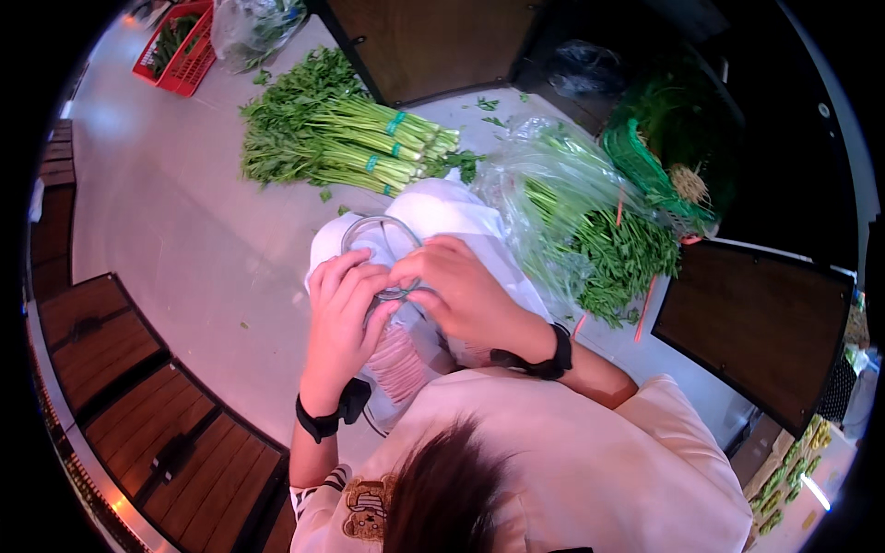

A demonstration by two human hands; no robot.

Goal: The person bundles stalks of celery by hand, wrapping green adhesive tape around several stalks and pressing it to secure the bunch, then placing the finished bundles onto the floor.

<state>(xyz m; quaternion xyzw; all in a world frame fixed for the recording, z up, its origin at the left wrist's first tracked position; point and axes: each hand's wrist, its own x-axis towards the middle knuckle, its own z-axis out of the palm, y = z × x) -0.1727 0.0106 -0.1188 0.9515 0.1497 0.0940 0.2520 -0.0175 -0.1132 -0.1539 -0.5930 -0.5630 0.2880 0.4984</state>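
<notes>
Over my lap, both hands are working at a loop of thin grey cable or cord (380, 218). My left hand (343, 309) has its fingers bent around the lower left part of the loop. My right hand (461, 286) pinches the loop from the other side, its fingertips meeting those of the left. The loop's upper arc stands out above the fingers, and a crossing of strands shows between the thumbs. Just beyond my knees lie several bunches of celery (341, 138), tied with blue-green bands (371, 163), stalk ends to the right.
Right of my knees, a clear plastic bag (530, 184) partly covers leafy greens (618, 258). Behind it stands a green basket (636, 157) with rooted greens. A red basket (189, 60) and another filled plastic bag (253, 32) are at far left. Brown cabinets (147, 396) line the left.
</notes>
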